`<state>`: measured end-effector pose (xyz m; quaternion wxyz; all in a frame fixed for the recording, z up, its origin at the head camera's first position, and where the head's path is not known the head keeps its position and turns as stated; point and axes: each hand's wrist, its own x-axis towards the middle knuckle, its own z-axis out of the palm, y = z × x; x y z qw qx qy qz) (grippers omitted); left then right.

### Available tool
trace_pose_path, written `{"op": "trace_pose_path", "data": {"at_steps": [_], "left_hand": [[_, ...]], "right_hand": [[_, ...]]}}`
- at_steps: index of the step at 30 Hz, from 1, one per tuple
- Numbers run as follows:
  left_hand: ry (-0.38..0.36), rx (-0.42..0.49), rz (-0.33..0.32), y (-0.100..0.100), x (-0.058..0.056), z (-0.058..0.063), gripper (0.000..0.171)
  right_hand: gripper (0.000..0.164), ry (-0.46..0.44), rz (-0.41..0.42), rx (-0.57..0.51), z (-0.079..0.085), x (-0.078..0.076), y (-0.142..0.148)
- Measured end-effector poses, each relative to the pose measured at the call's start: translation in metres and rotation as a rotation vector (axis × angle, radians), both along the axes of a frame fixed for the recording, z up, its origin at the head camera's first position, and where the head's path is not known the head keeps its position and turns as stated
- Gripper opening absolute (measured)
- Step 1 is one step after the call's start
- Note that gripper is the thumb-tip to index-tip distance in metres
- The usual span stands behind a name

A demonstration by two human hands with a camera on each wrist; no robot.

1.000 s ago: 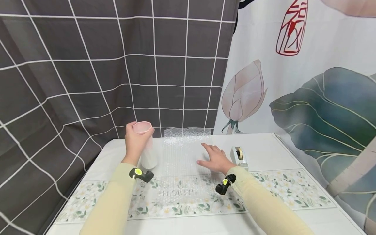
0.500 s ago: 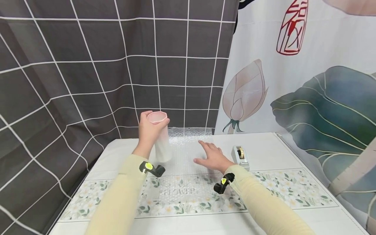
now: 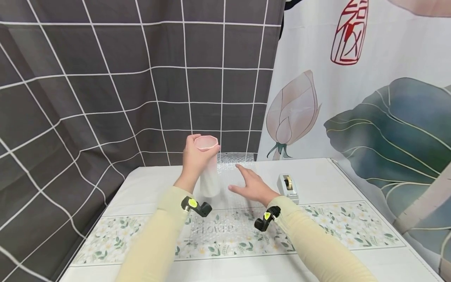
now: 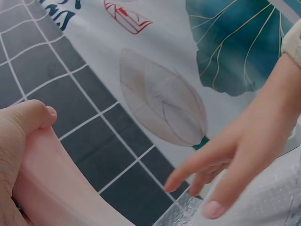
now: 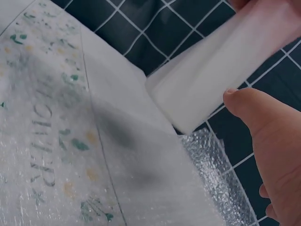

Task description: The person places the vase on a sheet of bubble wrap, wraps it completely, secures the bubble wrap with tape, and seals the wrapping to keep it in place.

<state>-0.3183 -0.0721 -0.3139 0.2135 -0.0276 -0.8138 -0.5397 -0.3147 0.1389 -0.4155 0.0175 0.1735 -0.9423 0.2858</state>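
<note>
Bubble wrap (image 3: 227, 205) lies flat beneath the right hand (image 3: 255, 188), its fingers extended, holding nothing. Beside it, the left hand (image 3: 196, 158) grips the pink-rimmed vase (image 3: 211, 181) near its mouth, apparently for upright support. A tape dispenser (image 3: 288, 188) stands right of both.

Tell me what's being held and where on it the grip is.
A pink-and-white vase, gripped near its open top by the left hand. The right hand holds nothing.
</note>
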Motion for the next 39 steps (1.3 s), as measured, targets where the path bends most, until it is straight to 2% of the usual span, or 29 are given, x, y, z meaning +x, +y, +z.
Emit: {"op": "trace_pose_path", "data": {"at_steps": [15,23,27,34,39], "left_hand": [[-0.014,0.007,-0.065,0.028,0.009,-0.011,0.081],[-0.018,0.015,-0.085,0.037,0.013,-0.014,0.079],[-0.019,0.020,-0.095,0.041,0.016,-0.017,0.077],[-0.020,0.036,-0.121,0.046,0.018,-0.022,0.077],[-0.013,0.069,-0.140,0.048,0.016,-0.025,0.077]], "right_hand": [[0.094,0.034,0.059,-0.186,0.017,0.004,-0.012],[0.094,0.028,0.079,-0.368,0.020,0.006,-0.019],[0.089,0.030,0.091,-0.472,0.022,0.006,-0.022],[0.082,0.039,0.095,-0.562,0.020,0.007,-0.024],[0.080,0.072,0.082,-0.594,0.012,0.006,-0.025]]}}
